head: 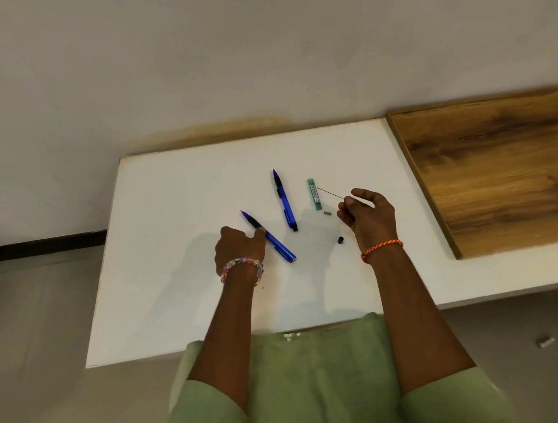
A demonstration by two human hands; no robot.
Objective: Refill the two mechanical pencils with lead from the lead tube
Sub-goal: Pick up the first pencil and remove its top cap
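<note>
A thin stick of lead [330, 193] is pinched between the thumb and fingertips of the right hand [367, 217], its far end reaching back to the green lead tube [314, 194], which lies flat on the white table [182, 290] just left of that hand. The left hand [240, 248] has its fingers curled on the near blue pencil [269, 237], which lies slanted with its tip pointing far-left; the second blue pencil [285, 200] lies untouched between that one and the tube. A small grey piece [327, 212] and a small black cap [341, 239] lie loose near the right hand. The step in hand looks like loading the first pencil; next the lead's end must meet the pencil's open near end, gently, since it would snap easily.
</note>
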